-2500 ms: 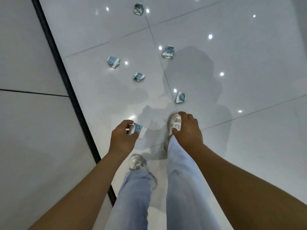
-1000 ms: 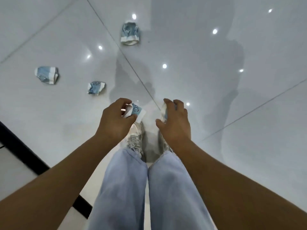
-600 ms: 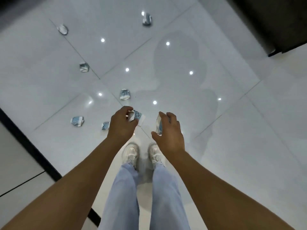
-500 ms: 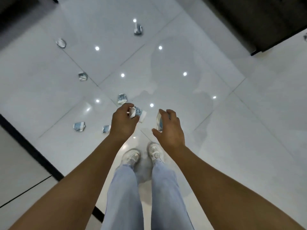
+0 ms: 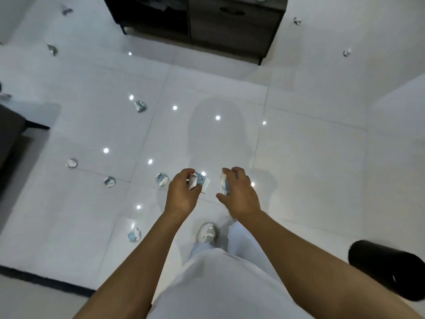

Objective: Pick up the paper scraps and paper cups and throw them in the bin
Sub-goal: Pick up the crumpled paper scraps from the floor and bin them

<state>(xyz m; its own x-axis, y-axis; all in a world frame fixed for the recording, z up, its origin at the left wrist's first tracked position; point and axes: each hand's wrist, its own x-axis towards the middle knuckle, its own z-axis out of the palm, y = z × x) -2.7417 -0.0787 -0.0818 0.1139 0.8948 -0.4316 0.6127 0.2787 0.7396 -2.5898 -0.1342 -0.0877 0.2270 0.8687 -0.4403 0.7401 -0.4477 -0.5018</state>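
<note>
My left hand (image 5: 181,196) is shut on a crumpled blue-and-white paper cup (image 5: 199,181), held at waist height over the white tiled floor. My right hand (image 5: 240,194) grips a second crushed paper cup (image 5: 223,184) beside it. Several more crushed cups lie on the floor: one just left of my left hand (image 5: 162,179), others further left (image 5: 109,181) (image 5: 72,163), one near my feet (image 5: 134,234) and one farther ahead (image 5: 140,106). A black bin (image 5: 388,271) lies at the lower right, partly cut off by the frame edge.
A dark wooden cabinet (image 5: 207,21) stands ahead against the far wall. A dark piece of furniture (image 5: 11,134) sits at the left edge. More scraps lie far off at the left (image 5: 52,49) and right (image 5: 346,52). A black floor strip (image 5: 46,280) runs at bottom left.
I have straightened up and turned to the right, so the cabinet and the black bin have come into view. Both hands still hold their cups, now higher above the floor.
</note>
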